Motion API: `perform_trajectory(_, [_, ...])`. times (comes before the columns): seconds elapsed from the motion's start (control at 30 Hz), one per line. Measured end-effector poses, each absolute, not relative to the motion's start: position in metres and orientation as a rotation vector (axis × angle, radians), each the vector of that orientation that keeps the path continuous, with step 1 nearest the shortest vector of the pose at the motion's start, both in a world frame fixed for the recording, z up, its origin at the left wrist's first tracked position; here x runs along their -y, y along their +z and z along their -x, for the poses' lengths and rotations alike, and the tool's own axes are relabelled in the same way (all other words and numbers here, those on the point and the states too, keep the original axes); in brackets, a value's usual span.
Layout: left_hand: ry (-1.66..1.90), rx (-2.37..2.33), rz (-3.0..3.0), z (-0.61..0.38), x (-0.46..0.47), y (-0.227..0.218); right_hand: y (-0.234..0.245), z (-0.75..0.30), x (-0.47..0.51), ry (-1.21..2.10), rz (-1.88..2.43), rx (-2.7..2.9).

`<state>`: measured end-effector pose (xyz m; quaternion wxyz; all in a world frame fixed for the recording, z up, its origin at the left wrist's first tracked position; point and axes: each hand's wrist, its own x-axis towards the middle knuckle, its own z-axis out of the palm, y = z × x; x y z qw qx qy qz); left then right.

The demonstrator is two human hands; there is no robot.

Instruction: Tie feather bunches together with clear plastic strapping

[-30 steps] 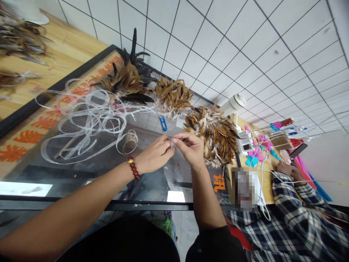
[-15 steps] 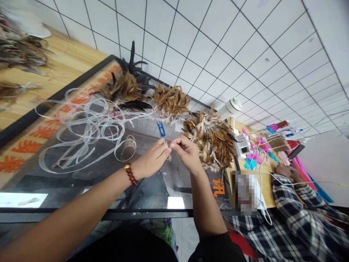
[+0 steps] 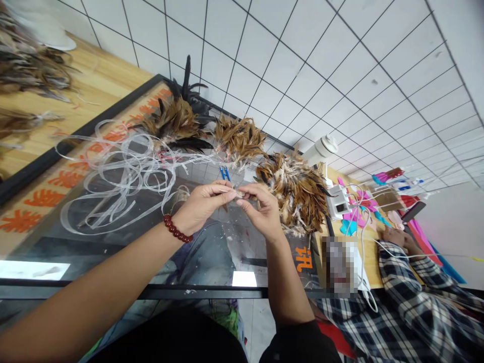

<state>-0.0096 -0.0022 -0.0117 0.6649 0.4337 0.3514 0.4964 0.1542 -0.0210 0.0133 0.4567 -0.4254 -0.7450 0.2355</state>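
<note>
While my left hand point(image 3: 202, 206) and right hand point(image 3: 262, 209) both pinch a small, whitish wisp point(image 3: 240, 194), its visible part lies crosswise between them; I can't tell which way it points.

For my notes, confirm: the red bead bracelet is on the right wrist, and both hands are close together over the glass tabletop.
The head view shows the red bead bracelet on the left wrist, not the right wrist; the rest stands.
</note>
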Motion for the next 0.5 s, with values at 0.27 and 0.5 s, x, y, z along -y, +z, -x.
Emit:
perform_trajectory(0.27, [1.102,-0.813,-1.194,0.015,0.001,-0.008,0.011,-0.154,0.024,0.302,1.063,1.92])
perform_trajectory(0.5, [1.591,-1.167,-2.1,0.022,0.003,0.002,0.005,-0.145,0.029,0.022,1.046,1.994])
